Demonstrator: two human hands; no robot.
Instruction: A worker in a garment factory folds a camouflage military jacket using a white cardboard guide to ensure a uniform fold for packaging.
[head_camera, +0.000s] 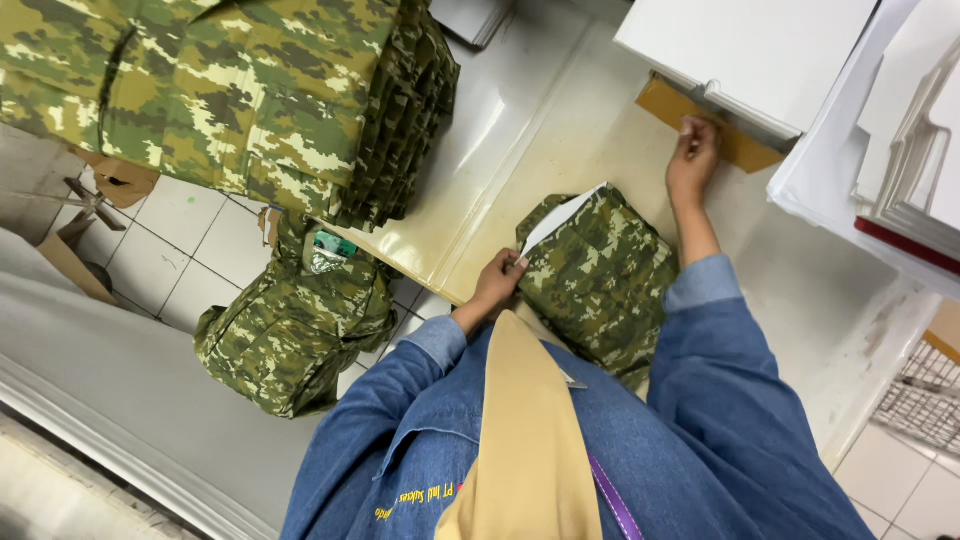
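A bundle of camouflage cloth (290, 330) sits on the tiled floor at about eight o'clock, with a small green-and-silver packet (328, 252) tucked in its top. Above it, at ten o'clock, a tall stack of folded camouflage pieces (250, 90) rests on the pale, glossy worktop (520, 130), its layered edges facing right.

Near the centre, the left hand (497, 282) pinches the near-left edge of a folded camouflage garment (600, 280), its grip closed narrow on the fabric. The garment lies flat on the worktop just in front of the person, a squarish fold in green, tan and brown blotches, its long axis running from about seven o'clock to one o'clock; a white card (560, 215) shows at its far-left corner.

At one o'clock, the right hand (693, 160) rests its fingers on a flat brown cardboard piece (700, 125) jutting from beneath a white box (740, 50); its grip cannot be told.
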